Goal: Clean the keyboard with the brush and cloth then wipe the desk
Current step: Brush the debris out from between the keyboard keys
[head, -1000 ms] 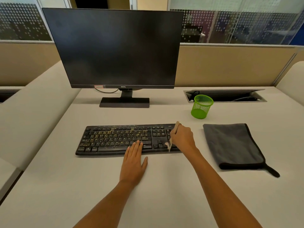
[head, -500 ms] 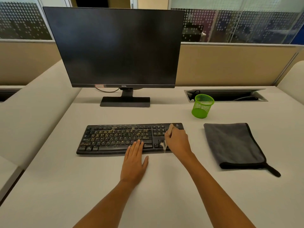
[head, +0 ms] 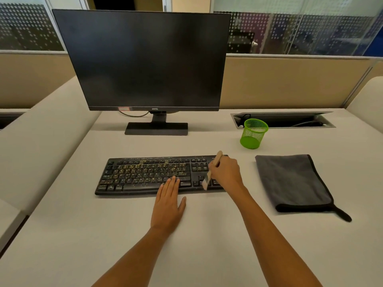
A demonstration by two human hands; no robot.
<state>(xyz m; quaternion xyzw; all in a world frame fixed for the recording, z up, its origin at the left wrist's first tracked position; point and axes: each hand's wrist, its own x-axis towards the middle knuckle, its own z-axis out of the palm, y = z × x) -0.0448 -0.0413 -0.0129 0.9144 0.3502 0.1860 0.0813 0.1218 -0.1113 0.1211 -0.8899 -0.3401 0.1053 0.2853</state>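
Head view: R hand [head: 227,172] had its fingers curled tight round the brush [head: 209,175], wooden end sticking up past the knuckles, bristles down on the keys at the right part of the keyboard [head: 145,175]. L hand [head: 168,204] lay flat, fingers straight & together, tips on the kbd's front rows, palm on the desk [head: 207,245]. Keyboard sat mid-desk, keys speckled w/ yellowish crumbs. Grey cloth [head: 292,181], folded, black trim, lay flat to its right, toward the desk's right edge. Green mesh cup [head: 253,134] stood behind the gap between them; dark monitor [head: 145,59] near the back edge.
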